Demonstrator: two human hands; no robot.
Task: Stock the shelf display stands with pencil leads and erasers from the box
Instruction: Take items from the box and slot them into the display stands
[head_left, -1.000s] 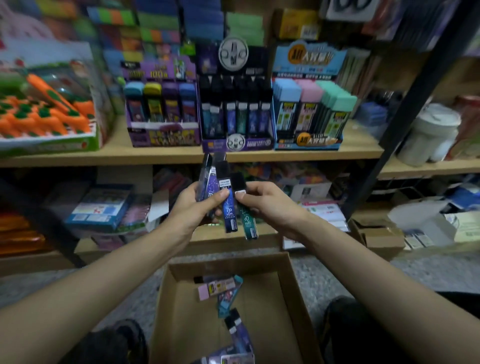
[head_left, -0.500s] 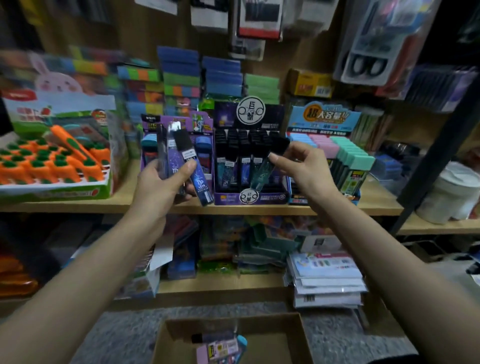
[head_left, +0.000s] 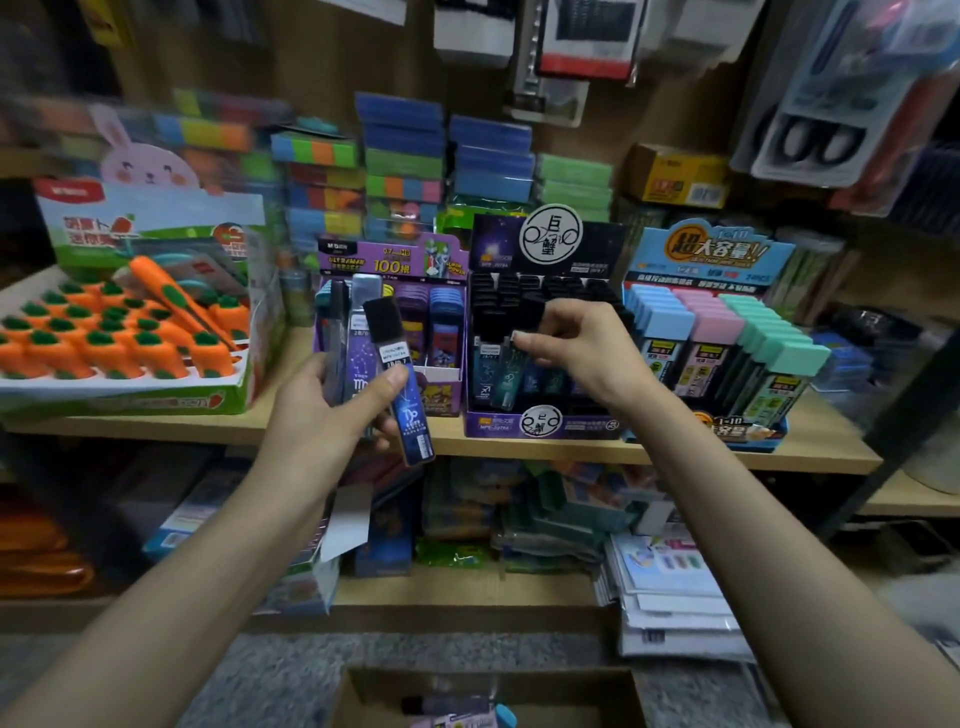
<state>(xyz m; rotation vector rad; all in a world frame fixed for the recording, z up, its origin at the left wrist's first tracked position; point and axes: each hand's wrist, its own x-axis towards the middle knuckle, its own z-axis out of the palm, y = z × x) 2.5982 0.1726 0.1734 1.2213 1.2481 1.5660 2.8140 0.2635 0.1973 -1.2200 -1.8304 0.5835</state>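
My left hand (head_left: 332, 410) grips a fan of several dark pencil lead cases (head_left: 400, 384) in front of the shelf. My right hand (head_left: 582, 348) pinches one teal pencil lead case (head_left: 506, 376) and holds it in the front row of the black-and-purple display stand (head_left: 540, 421). That stand carries rows of black-capped lead cases. The purple display stand (head_left: 395, 260) sits to its left and the blue display stand (head_left: 717, 431) with pastel-capped cases to its right. The cardboard box (head_left: 374, 696) lies on the floor at the bottom edge, with a few items inside.
A carrot eraser tray (head_left: 119, 395) fills the shelf's left side. Stacked colourful packs (head_left: 400, 156) stand behind the stands. The wooden shelf edge (head_left: 675, 457) runs across. A lower shelf holds paper packs (head_left: 670, 597). A dark metal post (head_left: 893, 410) rises at right.
The view rose from the box to the shelf. My right hand carried the teal case up from the bundle and into the middle stand. My left hand lifted with the remaining cases.
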